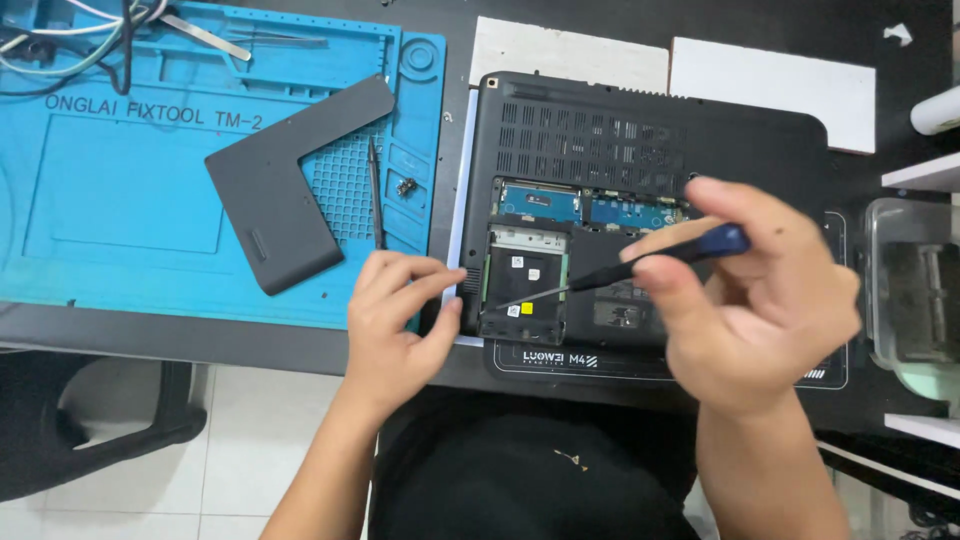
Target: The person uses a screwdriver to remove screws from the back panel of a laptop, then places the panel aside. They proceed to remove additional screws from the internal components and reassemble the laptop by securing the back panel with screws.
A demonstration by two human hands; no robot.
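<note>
A black laptop (700, 130) lies upside down on the desk with its bottom bay uncovered, showing a hard drive (524, 272) and blue circuit boards (540, 200). My right hand (760, 300) grips a blue-handled screwdriver (640, 265), whose tip points at the drive's lower left corner. My left hand (395, 320) rests its fingertips on the laptop's left edge beside the drive and holds nothing.
A blue repair mat (110, 200) lies at left, carrying the removed L-shaped black cover (285, 190), a black pry tool (376, 195), a small screw (406, 186), tweezers (205, 35) and cables (70, 40). White boards (770, 85) sit behind the laptop, a clear container (915, 290) at right.
</note>
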